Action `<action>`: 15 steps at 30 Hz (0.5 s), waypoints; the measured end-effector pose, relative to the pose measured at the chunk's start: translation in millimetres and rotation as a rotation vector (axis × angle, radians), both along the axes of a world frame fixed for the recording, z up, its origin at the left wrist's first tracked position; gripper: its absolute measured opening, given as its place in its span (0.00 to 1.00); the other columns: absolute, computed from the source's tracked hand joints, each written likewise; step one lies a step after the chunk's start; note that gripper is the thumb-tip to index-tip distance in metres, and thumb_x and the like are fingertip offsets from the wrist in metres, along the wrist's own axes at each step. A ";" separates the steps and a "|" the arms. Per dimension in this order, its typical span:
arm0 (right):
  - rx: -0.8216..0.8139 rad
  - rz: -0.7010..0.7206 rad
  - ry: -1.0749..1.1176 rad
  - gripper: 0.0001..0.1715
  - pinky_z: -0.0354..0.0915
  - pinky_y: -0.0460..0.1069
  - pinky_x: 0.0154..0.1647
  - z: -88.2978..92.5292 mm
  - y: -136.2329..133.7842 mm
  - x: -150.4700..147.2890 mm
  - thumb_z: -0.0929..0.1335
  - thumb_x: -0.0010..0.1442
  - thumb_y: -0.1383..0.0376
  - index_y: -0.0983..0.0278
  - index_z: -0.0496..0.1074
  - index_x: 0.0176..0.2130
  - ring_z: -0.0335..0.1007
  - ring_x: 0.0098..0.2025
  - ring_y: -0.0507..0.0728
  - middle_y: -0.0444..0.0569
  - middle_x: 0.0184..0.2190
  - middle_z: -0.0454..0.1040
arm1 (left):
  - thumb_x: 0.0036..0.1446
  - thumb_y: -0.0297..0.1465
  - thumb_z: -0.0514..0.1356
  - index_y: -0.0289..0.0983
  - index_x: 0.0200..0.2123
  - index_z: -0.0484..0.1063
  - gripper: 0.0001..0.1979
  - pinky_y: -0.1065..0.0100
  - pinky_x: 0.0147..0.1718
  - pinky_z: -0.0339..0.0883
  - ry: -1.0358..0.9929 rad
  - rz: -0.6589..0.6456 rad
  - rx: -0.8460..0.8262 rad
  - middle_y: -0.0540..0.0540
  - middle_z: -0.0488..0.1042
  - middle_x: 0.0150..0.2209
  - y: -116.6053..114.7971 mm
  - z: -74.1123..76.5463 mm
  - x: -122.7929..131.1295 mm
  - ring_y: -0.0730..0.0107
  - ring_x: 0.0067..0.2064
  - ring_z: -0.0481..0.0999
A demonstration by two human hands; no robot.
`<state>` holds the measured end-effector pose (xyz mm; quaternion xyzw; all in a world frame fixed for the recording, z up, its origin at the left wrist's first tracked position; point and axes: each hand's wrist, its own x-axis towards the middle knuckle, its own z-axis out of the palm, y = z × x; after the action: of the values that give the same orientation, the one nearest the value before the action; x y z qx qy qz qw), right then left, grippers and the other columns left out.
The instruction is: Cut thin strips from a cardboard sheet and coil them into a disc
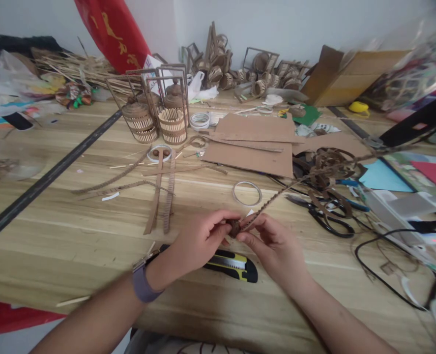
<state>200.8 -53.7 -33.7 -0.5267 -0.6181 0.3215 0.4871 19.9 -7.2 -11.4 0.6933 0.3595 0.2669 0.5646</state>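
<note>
The cardboard strip (273, 198) looks rough and matt.

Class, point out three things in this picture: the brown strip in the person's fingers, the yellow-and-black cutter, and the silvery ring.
Brown strip (276, 195): head view, ridged length beyond the right hand.
Cutter (236, 264): head view, silver section of its body.
Silvery ring (247, 204): head view, near rim.

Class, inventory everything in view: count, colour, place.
Corrugated strip: one, brown, front centre
Loose strips: several, brown, centre left
Utility knife: one, black and yellow, front
Scissors: one pair, black, right
Thin ring: one, silver, centre
Slatted baskets: several, brown, rear
Cardboard sheets: several, brown, centre
Cardboard box: one, brown, rear right
Banner: one, red, rear left
Table: one, pale wood, underneath
Other clutter: uncountable, mixed, around
Left hand: one, bare, on strip
Right hand: one, bare, on strip
</note>
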 end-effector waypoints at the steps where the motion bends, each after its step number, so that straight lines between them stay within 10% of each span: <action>1: 0.020 -0.006 -0.022 0.11 0.71 0.51 0.36 -0.1 0.0 0.2 0.72 0.59 0.57 0.60 0.72 0.31 0.76 0.34 0.56 0.46 0.30 0.78 | 0.62 0.27 0.54 0.36 0.54 0.73 0.18 0.70 0.35 0.71 0.010 -0.009 0.018 0.44 0.81 0.42 -1.0 1.1 -0.1 0.69 0.35 0.80; 15: 0.299 0.035 -0.211 0.07 0.73 0.46 0.31 13.9 0.7 0.9 0.71 0.60 0.69 0.57 0.76 0.32 0.79 0.31 0.54 0.42 0.29 0.82 | 0.58 0.29 0.65 0.40 0.51 0.76 0.16 0.70 0.41 0.70 -0.049 -0.028 0.108 0.47 0.80 0.43 -1.0 -2.0 1.9 0.67 0.41 0.78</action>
<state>201.7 -53.0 -19.8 -0.4682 -0.7159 0.1772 0.4866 21.8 -8.2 -13.4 0.7210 0.3210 0.2947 0.5388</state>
